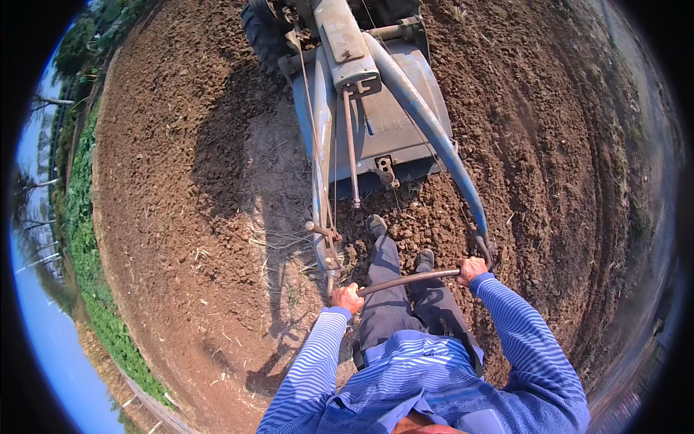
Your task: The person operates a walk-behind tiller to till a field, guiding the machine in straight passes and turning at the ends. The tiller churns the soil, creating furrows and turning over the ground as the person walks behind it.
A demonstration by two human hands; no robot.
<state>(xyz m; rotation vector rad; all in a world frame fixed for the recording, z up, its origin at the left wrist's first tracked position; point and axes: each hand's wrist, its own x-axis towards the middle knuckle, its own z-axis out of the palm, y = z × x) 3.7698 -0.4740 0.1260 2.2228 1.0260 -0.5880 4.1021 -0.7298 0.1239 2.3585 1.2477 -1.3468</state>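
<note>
A blue walking tractor with a rear tiller cover [387, 125] stands in front of me. Its two blue tubular handles [434, 122] reach back to a curved, rusty metal handlebar [409, 279]. My left hand [347, 298] is closed around the bar's left end, beside the lower end of the left handle. At the right end, my right hand [471, 270] grips the same bar, near its bend. A metal rod [351, 149] slopes back from the gearbox housing between the handles, and a short lever [323, 230] sits on the left handle.
Loose, clodded brown soil [162, 163] surrounds the machine. A paler strip with dry straw [282, 217] runs along its left side. One rubber tire [263, 35] shows at the top. Green plants [89, 260] border the field at far left; a pale path [659, 179] curves along the right.
</note>
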